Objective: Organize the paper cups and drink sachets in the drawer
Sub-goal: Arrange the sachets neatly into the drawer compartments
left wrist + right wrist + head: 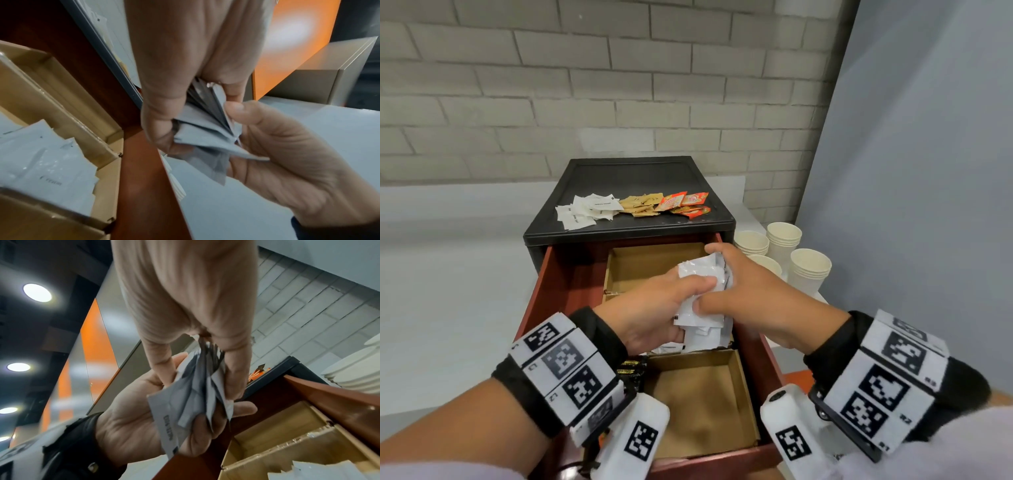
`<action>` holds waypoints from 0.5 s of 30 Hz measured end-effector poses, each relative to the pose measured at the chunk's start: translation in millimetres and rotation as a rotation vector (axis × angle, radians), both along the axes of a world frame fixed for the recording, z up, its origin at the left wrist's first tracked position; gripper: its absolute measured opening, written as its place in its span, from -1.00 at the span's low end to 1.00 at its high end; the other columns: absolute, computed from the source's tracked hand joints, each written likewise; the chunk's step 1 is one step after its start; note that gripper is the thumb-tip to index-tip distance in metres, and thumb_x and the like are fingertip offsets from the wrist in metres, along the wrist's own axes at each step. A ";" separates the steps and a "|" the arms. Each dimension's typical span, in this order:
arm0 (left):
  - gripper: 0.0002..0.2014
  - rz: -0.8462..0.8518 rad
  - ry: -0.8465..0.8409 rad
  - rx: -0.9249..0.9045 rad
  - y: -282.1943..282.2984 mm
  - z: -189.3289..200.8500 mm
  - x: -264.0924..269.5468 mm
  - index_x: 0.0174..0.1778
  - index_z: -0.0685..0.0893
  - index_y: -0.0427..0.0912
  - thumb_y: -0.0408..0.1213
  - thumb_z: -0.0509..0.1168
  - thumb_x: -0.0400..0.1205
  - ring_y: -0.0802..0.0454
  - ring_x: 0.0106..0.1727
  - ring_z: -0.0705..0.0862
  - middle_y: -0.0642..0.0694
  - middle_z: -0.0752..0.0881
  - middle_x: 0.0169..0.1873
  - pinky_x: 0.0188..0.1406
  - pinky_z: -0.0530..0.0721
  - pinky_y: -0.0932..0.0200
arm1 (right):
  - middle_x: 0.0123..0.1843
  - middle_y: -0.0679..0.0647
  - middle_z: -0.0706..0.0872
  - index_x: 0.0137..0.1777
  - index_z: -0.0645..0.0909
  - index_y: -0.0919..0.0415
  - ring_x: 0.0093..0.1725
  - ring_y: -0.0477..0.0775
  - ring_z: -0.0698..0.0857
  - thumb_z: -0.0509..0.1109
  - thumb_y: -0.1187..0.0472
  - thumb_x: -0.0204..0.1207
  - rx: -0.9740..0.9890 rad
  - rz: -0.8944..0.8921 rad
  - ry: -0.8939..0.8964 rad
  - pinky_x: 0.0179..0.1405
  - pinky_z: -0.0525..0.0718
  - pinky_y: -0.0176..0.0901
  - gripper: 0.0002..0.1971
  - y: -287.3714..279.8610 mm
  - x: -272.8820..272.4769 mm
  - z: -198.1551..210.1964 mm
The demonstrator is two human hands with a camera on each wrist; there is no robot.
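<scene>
Both hands met over the open drawer (541,291). The left hand (654,308) had its fingers (244,408) curled round a bundle of white sachets (702,294), and the right hand (739,284) pinched the same bundle from the other side, thumb against fingers. More white sachets lay in a cardboard box (68,104) inside the drawer, under the hands. Loose white, tan and red sachets (633,207) lay on the black cabinet top (633,171). Stacked paper cups (794,253) stood on the tabletop (750,219) just right of the drawer.
</scene>
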State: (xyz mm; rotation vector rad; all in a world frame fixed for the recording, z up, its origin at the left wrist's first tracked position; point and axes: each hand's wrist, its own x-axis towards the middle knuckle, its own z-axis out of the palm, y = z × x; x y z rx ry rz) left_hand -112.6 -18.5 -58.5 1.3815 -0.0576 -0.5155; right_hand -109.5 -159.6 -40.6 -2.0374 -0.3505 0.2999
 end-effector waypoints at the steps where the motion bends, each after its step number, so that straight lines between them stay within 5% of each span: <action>1: -0.68 -0.019 0.008 0.000 -0.6 -1.2 -0.1 0.37 0.52 -0.05 -0.23 0.20 0.68 -0.12 0.05 0.76 -0.20 0.78 0.08 0.10 0.72 -0.09 | 0.25 -0.01 0.57 0.56 0.17 -0.05 0.17 0.01 0.65 0.48 0.28 0.40 -0.003 0.005 0.018 0.23 0.67 -0.03 -0.21 -1.1 -1.7 -0.9; 6: -0.65 -0.126 0.062 -0.028 -1.2 -7.3 -2.1 0.15 0.62 -0.12 -0.18 0.29 0.44 -0.04 -0.18 0.80 -0.17 0.81 -0.15 -0.18 0.80 0.03 | 0.18 0.09 0.59 0.47 0.22 0.02 0.19 0.10 0.65 0.38 0.32 0.45 -0.021 0.049 0.071 0.20 0.68 0.03 -0.37 -2.3 -7.6 -8.0; 10: -0.84 -0.119 0.076 0.056 -2.4 -15.0 0.6 0.09 0.62 -0.15 -0.29 0.23 0.63 -0.05 -0.26 0.80 -0.20 0.80 -0.23 -0.27 0.80 0.04 | 0.15 0.07 0.52 0.44 0.22 0.07 0.08 0.00 0.58 0.30 0.35 0.48 -0.056 0.055 0.022 -0.02 0.63 -0.16 -0.44 -1.2 -12.2 -15.3; 15: -0.82 -0.121 0.078 0.132 -5.7 -17.7 2.9 0.13 0.63 -0.17 -0.37 0.23 0.65 -0.05 -0.22 0.80 -0.20 0.78 -0.14 -0.16 0.78 -0.01 | 0.21 0.07 0.51 0.45 0.23 0.12 0.16 0.01 0.56 0.31 0.34 0.50 -0.118 0.094 -0.045 0.10 0.61 -0.14 -0.45 -7.9 -14.3 -18.7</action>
